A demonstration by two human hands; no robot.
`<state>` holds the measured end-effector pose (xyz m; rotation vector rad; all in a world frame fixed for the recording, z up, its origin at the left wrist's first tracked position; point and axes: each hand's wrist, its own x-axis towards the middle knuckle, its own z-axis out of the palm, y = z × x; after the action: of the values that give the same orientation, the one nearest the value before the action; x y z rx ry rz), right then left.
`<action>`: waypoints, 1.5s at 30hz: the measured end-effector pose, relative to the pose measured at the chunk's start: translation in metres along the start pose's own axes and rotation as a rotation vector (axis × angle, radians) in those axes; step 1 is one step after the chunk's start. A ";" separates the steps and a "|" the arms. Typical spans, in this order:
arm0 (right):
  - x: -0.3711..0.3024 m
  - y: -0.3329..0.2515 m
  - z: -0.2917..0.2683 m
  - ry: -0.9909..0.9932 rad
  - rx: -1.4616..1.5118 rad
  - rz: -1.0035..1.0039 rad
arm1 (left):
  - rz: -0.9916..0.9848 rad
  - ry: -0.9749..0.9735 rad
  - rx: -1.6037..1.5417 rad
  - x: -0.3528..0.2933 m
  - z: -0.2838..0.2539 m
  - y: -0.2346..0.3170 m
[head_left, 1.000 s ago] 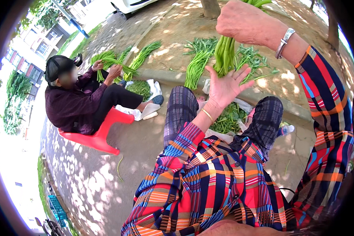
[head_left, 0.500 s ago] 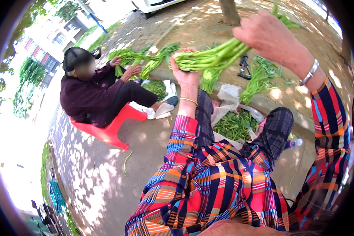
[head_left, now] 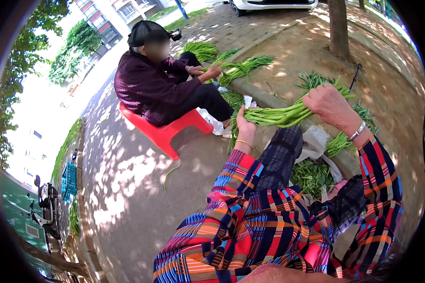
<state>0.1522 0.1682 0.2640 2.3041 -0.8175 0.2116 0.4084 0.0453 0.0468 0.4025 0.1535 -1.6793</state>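
A bunch of long green vegetable stalks (head_left: 281, 116) stretches between my two hands above my knees. My left hand (head_left: 245, 126) grips its left end, thumb up, with some of its fingers hidden. Around the other end, my right hand (head_left: 329, 104) is closed in a fist, and leafy tips stick out past it. Below the bunch, a plastic bag (head_left: 318, 140) between my knees holds cut green leaves and stems (head_left: 311, 177). More green stalks (head_left: 337, 144) lie by the kerb beside the bag.
At the left a person (head_left: 151, 89) sits on a red plastic stool (head_left: 170, 134), handling green stalks. Bundles of stalks (head_left: 250, 68) lie along the kerb. A tree trunk (head_left: 339, 33), a white car (head_left: 274, 4), a parked scooter (head_left: 47, 205) and a blue crate (head_left: 69, 181) stand farther off.
My view has turned left, so the surroundings sit farther right. My right hand has come down, and the bunch now lies more level, still held in both hands.
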 end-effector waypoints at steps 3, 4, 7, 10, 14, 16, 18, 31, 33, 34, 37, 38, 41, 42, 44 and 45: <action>-0.015 0.004 0.047 -0.118 0.126 0.056 | -0.044 0.178 0.044 0.011 -0.015 -0.025; -0.012 -0.001 0.057 -0.076 0.176 0.054 | -0.048 0.152 0.101 0.019 -0.032 -0.005; -0.025 -0.009 0.079 -0.043 0.338 0.151 | 0.053 0.305 0.159 0.043 -0.063 0.012; -0.044 -0.022 0.100 -0.121 0.506 0.365 | -0.080 0.338 0.294 0.060 -0.068 0.029; -0.066 -0.019 0.116 -0.142 0.534 0.567 | -0.152 0.268 0.557 0.089 -0.009 0.001; -0.076 -0.024 0.133 -0.103 0.557 0.720 | -0.058 0.298 0.681 0.120 0.035 -0.010; -0.084 -0.026 0.150 -0.111 0.580 0.875 | 0.024 0.277 0.835 0.148 0.095 -0.044; -0.060 0.020 0.321 -0.160 0.876 1.728 | 0.305 -0.751 1.474 0.227 0.208 -0.248; -0.057 -0.005 0.350 -0.195 0.928 1.773 | 0.488 -0.645 1.673 0.224 0.168 -0.233; -0.057 -0.018 0.360 -0.236 0.969 1.810 | 0.483 -0.584 1.752 0.222 0.146 -0.227; -0.046 -0.053 0.359 -0.250 1.005 1.886 | 0.138 -0.328 1.938 0.213 0.030 -0.174; -0.046 -0.059 0.359 -0.187 0.988 1.918 | 0.124 -0.349 2.016 0.201 0.010 -0.170; -0.045 -0.064 0.361 -0.096 0.981 1.949 | -0.071 -0.311 1.990 0.181 -0.034 -0.173; -0.042 -0.065 0.362 -0.132 0.982 1.943 | -0.021 -0.341 2.136 0.183 -0.044 -0.172; -0.046 -0.068 0.363 -0.265 0.975 1.914 | -0.049 -0.349 2.149 0.180 -0.051 -0.178; -0.048 -0.069 0.363 -0.274 0.989 1.903 | -0.063 -0.353 2.156 0.178 -0.054 -0.181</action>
<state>0.1316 -0.0032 -0.0664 1.2447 -3.2884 1.2846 0.2225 -0.0755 -0.0891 1.5684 -2.0412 -1.2778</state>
